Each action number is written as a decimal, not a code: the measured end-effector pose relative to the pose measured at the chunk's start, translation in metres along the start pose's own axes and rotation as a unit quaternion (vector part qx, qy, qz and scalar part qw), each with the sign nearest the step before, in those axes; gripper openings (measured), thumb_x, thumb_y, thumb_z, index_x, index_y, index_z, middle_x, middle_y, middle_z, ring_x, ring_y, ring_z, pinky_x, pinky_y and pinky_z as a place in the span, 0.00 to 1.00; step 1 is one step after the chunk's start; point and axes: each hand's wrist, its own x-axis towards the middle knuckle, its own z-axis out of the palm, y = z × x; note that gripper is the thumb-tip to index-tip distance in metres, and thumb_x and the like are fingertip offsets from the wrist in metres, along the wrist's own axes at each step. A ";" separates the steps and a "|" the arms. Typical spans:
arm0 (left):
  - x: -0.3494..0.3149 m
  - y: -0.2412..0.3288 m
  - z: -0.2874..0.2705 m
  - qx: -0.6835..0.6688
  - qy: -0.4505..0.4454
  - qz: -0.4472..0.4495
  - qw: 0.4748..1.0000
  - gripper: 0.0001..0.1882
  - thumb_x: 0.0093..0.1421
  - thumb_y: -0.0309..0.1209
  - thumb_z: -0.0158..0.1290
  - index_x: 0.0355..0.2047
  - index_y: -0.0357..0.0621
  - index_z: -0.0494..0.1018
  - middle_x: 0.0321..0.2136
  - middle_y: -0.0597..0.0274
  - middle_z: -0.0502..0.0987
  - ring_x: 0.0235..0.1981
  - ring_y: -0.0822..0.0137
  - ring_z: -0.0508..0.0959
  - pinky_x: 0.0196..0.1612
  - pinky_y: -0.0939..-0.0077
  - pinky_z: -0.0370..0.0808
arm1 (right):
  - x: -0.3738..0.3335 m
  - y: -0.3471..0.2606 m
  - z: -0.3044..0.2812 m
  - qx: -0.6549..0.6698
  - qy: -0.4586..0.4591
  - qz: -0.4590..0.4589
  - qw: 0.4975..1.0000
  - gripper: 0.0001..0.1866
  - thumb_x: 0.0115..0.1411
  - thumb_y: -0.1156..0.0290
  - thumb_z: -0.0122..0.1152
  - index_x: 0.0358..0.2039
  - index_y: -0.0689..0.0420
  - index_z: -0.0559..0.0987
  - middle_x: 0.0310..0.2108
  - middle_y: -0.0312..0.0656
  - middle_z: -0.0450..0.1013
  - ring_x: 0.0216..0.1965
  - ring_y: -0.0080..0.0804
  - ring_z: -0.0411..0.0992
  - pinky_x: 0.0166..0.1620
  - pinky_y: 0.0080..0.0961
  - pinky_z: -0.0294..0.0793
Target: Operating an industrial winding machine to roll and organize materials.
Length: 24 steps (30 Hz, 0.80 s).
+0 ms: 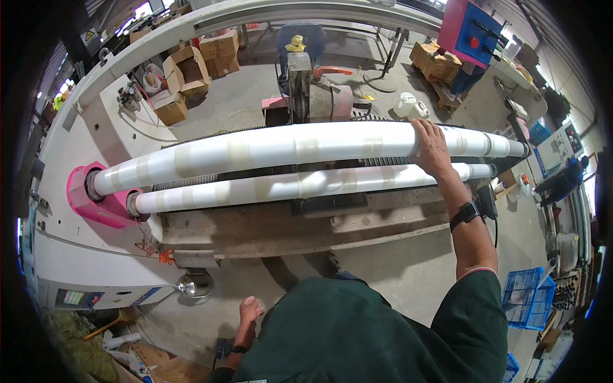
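My right hand [432,147] rests on the far white roll [268,144], towards its right part, fingers laid over the top of the curve. The roll is long, with beige bands at intervals, and lies across a machine. Closer to me runs a thinner white roll [242,191], also banded. Both left ends sit in a pink housing [102,207]. My left hand [251,311] hangs low beside my body, away from the rolls, fingers curled in with nothing visible in them. The underside of my right palm is hidden.
A stained metal bed [306,231] runs below the rolls. Behind them stands a carriage with an orange handle [333,71]. Cardboard boxes [187,71] lie at the far left. A blue crate [529,297] stands at right; a pink-and-blue control box [471,35] is at far right.
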 end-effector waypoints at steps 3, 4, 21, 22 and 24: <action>-0.003 0.001 0.001 0.010 -0.003 0.005 1.000 0.21 0.55 0.27 0.49 0.49 0.33 0.62 0.36 0.54 0.73 0.22 0.66 0.74 0.23 0.74 0.73 | 0.000 0.000 0.001 -0.003 0.000 0.000 1.000 0.46 0.31 0.73 0.71 0.54 0.54 0.61 0.54 0.45 0.59 0.57 0.44 0.55 0.61 0.37 0.53; -0.003 0.001 0.002 0.016 -0.003 0.002 1.000 0.22 0.55 0.27 0.49 0.50 0.32 0.62 0.36 0.54 0.73 0.23 0.66 0.75 0.23 0.73 0.74 | 0.000 0.001 0.001 -0.009 0.000 -0.002 1.000 0.46 0.31 0.73 0.71 0.54 0.54 0.61 0.54 0.45 0.59 0.57 0.44 0.55 0.61 0.37 0.53; -0.009 0.015 0.003 0.021 -0.015 -0.013 1.000 0.22 0.55 0.29 0.49 0.50 0.35 0.62 0.36 0.57 0.72 0.26 0.66 0.74 0.27 0.73 0.74 | 0.002 -0.005 0.000 0.001 0.009 -0.030 1.000 0.33 0.43 0.74 0.58 0.53 0.57 0.62 0.52 0.47 0.61 0.57 0.43 0.56 0.60 0.35 0.52; -0.010 0.016 0.003 0.037 -0.015 -0.013 0.999 0.22 0.55 0.29 0.49 0.50 0.35 0.63 0.35 0.57 0.72 0.26 0.66 0.74 0.28 0.73 0.74 | 0.003 -0.007 0.000 -0.012 0.005 -0.040 0.999 0.32 0.44 0.73 0.58 0.53 0.58 0.62 0.52 0.47 0.61 0.57 0.43 0.56 0.60 0.35 0.52; -0.010 0.015 0.002 0.015 -0.019 -0.016 1.000 0.22 0.56 0.29 0.49 0.50 0.36 0.63 0.34 0.57 0.72 0.25 0.67 0.74 0.28 0.74 0.74 | 0.006 -0.013 0.002 0.009 0.007 -0.039 0.999 0.39 0.37 0.72 0.64 0.53 0.56 0.61 0.53 0.46 0.60 0.57 0.43 0.55 0.60 0.35 0.52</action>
